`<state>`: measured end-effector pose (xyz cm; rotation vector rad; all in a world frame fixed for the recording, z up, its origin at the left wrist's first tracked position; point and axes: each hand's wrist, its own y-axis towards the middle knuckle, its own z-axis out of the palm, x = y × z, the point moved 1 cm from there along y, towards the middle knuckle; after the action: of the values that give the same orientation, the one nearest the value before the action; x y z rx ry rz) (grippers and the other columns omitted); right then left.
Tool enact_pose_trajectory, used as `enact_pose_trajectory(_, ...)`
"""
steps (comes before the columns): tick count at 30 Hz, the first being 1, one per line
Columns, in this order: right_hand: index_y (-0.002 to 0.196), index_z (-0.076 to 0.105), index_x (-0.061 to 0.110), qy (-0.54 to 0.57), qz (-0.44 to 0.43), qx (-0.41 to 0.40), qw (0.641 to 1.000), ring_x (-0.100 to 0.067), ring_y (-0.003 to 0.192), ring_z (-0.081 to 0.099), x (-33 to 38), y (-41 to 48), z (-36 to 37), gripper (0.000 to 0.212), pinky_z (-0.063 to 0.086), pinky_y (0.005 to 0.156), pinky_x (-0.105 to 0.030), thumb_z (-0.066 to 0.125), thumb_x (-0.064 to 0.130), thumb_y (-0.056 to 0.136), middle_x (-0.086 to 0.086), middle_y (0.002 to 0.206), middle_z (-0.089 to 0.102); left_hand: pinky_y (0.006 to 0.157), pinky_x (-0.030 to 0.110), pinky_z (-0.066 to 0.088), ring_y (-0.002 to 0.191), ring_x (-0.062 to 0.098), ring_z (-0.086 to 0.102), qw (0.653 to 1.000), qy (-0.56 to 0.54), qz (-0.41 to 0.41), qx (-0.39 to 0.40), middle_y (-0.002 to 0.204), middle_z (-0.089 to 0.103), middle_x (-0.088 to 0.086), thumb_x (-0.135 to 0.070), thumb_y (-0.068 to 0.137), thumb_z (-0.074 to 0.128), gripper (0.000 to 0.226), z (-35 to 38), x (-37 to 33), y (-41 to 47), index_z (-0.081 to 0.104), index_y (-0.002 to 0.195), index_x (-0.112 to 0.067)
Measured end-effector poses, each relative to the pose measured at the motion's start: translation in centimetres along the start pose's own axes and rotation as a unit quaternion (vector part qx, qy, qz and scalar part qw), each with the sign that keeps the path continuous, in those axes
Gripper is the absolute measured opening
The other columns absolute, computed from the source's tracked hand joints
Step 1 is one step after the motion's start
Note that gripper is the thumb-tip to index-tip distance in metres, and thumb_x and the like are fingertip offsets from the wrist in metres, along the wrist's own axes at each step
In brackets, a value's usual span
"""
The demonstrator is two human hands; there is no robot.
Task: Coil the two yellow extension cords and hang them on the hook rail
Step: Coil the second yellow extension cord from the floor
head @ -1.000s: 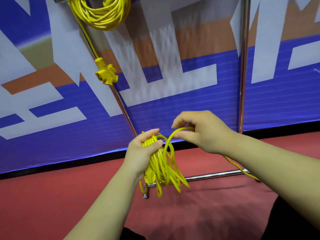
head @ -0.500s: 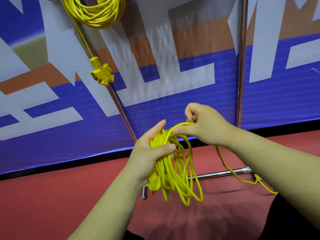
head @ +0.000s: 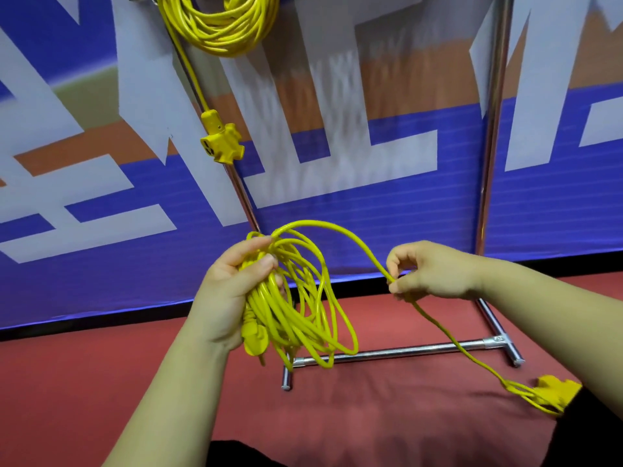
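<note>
One coiled yellow cord (head: pixel 222 25) hangs at the top of the frame, its socket block (head: pixel 220 141) dangling below on a single strand. My left hand (head: pixel 232 288) grips the top of a second yellow coil (head: pixel 296 318), whose loops and plug hang beneath it. From that coil a loose strand arcs over to my right hand (head: pixel 428 271), which pinches it. The strand runs on down to the right to this cord's socket end (head: pixel 553 394) near the floor. The hook rail itself is out of view above.
A chrome stand has two uprights (head: pixel 494 123) and a foot bar (head: pixel 397 353) on the red floor (head: pixel 101 382). Behind it stands a blue, white and orange banner (head: pixel 371 203). Dark clothing shows at the bottom edge.
My right hand has moved right, away from the coil, sliding along the strand. The coil's loops hang longer and looser. The cord's socket end has come into view at lower right.
</note>
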<state>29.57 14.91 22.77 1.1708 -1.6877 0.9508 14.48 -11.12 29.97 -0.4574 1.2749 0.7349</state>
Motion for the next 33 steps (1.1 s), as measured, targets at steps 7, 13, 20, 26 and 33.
enact_pose_trajectory(7, 0.080, 0.064, 0.010, 0.046, -0.071, -0.171, 0.982, -0.025, 0.074, 0.075, 3.0, -0.1, 0.9, 0.015, 0.058, 0.072, -0.039, 0.071, -0.002, 0.086, -0.016, 0.080, 0.071, 0.055, 0.031, 0.056, 0.054, 0.022, 0.063, 0.998, 0.062, -0.028, -0.010, 0.075, 0.068, 0.013, -0.007, 0.065, 0.084, 0.023, -0.5, 0.7, 0.1, 0.079, 0.083, -0.021)
enact_pose_trajectory(13, 0.082, 0.072, 0.014, 0.075, -0.059, -0.241, 0.966, -0.017, 0.073, 0.072, 4.1, 0.4, 2.4, 0.013, 0.059, 0.075, -0.037, 0.072, 0.002, 0.084, -0.011, 0.082, 0.074, 0.049, 0.029, 0.054, 0.051, 0.022, 0.064, 0.991, 0.118, -0.057, -0.026, 0.070, 0.064, 0.019, 0.005, 0.082, 0.070, 0.024, 0.7, 1.8, -0.1, 0.079, 0.090, -0.016)
enact_pose_trajectory(20, 0.082, 0.075, 0.019, 0.061, -0.048, -0.239, 0.968, -0.013, 0.068, 0.064, 4.3, 0.6, 2.4, 0.013, 0.058, 0.081, -0.039, 0.074, 0.007, 0.084, -0.001, 0.077, 0.072, 0.053, 0.032, 0.057, 0.054, 0.025, 0.063, 0.987, 0.126, -0.076, -0.057, 0.073, 0.064, 0.020, 0.006, 0.084, 0.070, 0.021, 0.7, 2.8, 0.5, 0.077, 0.093, -0.012)
enact_pose_trajectory(26, 0.084, 0.073, 0.017, 0.000, -0.062, -0.211, 0.976, -0.032, 0.076, 0.069, 4.3, -0.1, 2.1, 0.015, 0.059, 0.079, -0.047, 0.068, 0.003, 0.086, -0.007, 0.082, 0.074, 0.051, 0.030, 0.055, 0.052, 0.024, 0.064, 0.986, 0.123, -0.096, -0.056, 0.078, 0.063, 0.026, 0.008, 0.083, 0.069, 0.021, 1.6, 3.3, 0.6, 0.075, 0.096, -0.007)
enact_pose_trajectory(33, 0.085, 0.072, 0.012, 0.053, -0.107, -0.168, 0.979, -0.017, 0.070, 0.068, 5.1, -1.0, 1.9, 0.011, 0.059, 0.076, -0.034, 0.077, 0.002, 0.081, -0.010, 0.080, 0.073, 0.072, 0.045, 0.054, 0.071, 0.033, 0.062, 0.979, 0.176, -0.098, -0.036, 0.077, 0.063, 0.023, -0.002, 0.078, 0.081, 0.023, 2.7, 5.3, 1.4, 0.080, 0.097, -0.015)
